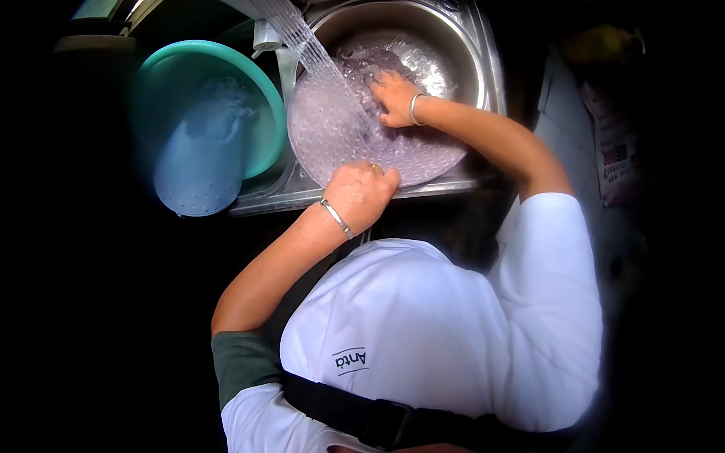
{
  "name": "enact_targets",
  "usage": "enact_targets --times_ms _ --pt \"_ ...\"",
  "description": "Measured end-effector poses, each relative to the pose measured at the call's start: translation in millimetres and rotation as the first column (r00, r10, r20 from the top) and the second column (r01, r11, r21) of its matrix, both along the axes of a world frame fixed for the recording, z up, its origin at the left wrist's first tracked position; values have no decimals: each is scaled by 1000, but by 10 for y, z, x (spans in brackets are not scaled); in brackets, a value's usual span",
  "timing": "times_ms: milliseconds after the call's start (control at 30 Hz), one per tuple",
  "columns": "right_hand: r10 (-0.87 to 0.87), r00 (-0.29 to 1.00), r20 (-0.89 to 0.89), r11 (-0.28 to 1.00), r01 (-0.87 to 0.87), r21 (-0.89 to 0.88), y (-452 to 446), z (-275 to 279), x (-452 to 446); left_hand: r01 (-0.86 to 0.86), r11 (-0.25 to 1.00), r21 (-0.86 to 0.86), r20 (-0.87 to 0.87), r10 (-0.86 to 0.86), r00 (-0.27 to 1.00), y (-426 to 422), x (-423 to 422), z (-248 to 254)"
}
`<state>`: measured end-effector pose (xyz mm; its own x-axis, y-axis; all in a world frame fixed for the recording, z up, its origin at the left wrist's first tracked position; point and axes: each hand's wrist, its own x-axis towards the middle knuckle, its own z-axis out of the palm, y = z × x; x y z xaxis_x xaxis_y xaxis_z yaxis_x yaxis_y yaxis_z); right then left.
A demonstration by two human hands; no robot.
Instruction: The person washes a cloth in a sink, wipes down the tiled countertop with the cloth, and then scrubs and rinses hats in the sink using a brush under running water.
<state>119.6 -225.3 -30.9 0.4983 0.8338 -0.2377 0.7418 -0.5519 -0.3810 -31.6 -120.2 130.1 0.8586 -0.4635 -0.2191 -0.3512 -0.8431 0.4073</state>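
A translucent, pale purple bath mat (325, 124) with rows of small round bumps lies in the round steel sink (472, 57), its near edge draped over the rim. My left hand (360, 192) is closed on that near edge, knuckles up. Farther in, my right hand (400, 98) rests on the wet mat with fingers outstretched; splashing water partly hides the fingertips. A broad stream of water (302, 45) falls onto the mat just left of my right hand.
To the left stands a green basin (276, 98) with a bluish, bumpy mat (200, 170) hanging over its near rim. A white fixture (266, 36) sits between basin and sink. Off to the right lies a printed pink packet (615, 155).
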Motion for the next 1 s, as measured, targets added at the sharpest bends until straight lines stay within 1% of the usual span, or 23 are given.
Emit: enact_targets --times_ms 33,67,100,133,167,200,233,300,333,367,400,433,500,600,700,733,767,800,833,867,967,1000 --pt "179 984 24 981 -181 68 -2 -68 35 -5 1000 -13 -11 5 1000 -1 48 19" --pt "227 964 -135 974 -222 50 -17 -133 194 -13 1000 -27 -18 13 1000 2 84 30" --pt "266 921 -285 963 -266 39 -18 15 374 -13 999 -34 -21 13 1000 4 94 45" --pt "190 979 -78 982 -191 0 -48 142 506 -14 999 -41 -19 14 1000 9 97 59" --pt "-17 1000 25 994 14 110 -77 6 619 -16 999 -46 -15 16 1000 6 92 67" --pt "-210 977 19 973 208 97 -56 -38 667 -25 998 -59 -6 24 1000 6 86 53" --pt "-394 919 11 916 392 83 -34 -64 684 -35 997 -70 -1 35 999 2 88 50" --pt "-313 949 44 949 312 37 60 -202 424 -44 996 -76 4 44 999 13 98 51" --pt "-183 982 -48 976 176 -127 108 -41 231 -43 996 -74 5 43 999 10 103 59" --pt "-32 995 -92 996 23 -90 111 -90 44 -43 996 -72 6 43 999 6 103 62" --pt "151 986 -68 977 -159 -139 125 -56 -98 -37 998 -60 9 38 999 5 102 58" --pt "352 932 -91 907 -363 -214 134 88 -134 -34 998 -47 9 35 999 2 98 50" --pt "418 873 -251 896 -442 -45 102 -54 -69 -44 998 -45 12 45 999 2 96 52" --pt "305 912 -274 881 -380 -283 147 -83 50 -70 996 -56 52 73 996 -9 96 78" --pt "222 957 -188 920 -269 -285 113 -182 124 -80 995 -52 76 83 994 14 89 66" --pt "248 957 -152 945 -273 -182 104 -225 183 -80 996 -49 66 83 994 26 75 59" --pt "136 991 -16 990 -136 -30 53 -266 252 -79 996 -48 51 81 995 31 70 55" --pt "-2 995 100 990 -12 138 16 -145 345 -79 995 -54 41 81 996 29 77 64" --pt "-151 970 193 948 86 307 -25 -62 416 -82 994 -68 32 84 996 14 95 72" --pt "-230 960 160 966 206 155 -5 -37 412 -85 993 -79 22 87 996 8 101 79" --pt "-12 1000 -21 999 12 -38 -6 -46 72 -85 995 -53 13 85 996 -13 107 91" --pt "103 994 -45 991 -106 -82 24 -94 -32 -83 995 -56 19 84 996 -21 101 85"
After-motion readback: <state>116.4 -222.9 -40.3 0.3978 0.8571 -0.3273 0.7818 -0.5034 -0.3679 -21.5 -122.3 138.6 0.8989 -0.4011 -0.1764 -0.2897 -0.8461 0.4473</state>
